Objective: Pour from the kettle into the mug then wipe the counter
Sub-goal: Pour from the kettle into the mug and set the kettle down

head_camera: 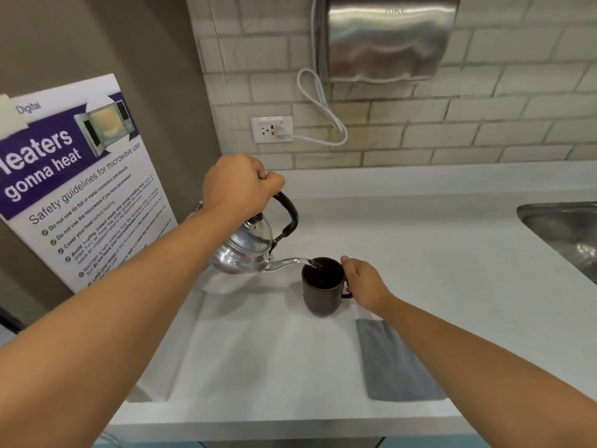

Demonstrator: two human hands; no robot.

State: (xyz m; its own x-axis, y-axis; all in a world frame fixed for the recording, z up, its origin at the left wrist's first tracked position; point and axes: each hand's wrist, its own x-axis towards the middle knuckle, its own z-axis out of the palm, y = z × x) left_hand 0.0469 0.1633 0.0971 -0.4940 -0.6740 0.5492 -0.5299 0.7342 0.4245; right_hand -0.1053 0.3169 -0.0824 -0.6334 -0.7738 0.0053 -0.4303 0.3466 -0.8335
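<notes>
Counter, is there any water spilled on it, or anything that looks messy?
No spill shows. The kettle is tilted with its spout over the mug, and the grey cloth lies flat on the counter. Nothing stands out.

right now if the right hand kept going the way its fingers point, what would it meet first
The right hand points left and already rests at the handle of the dark mug, so the mug comes first. Beyond it is the kettle, judging roughly since depth is unclear.
</notes>
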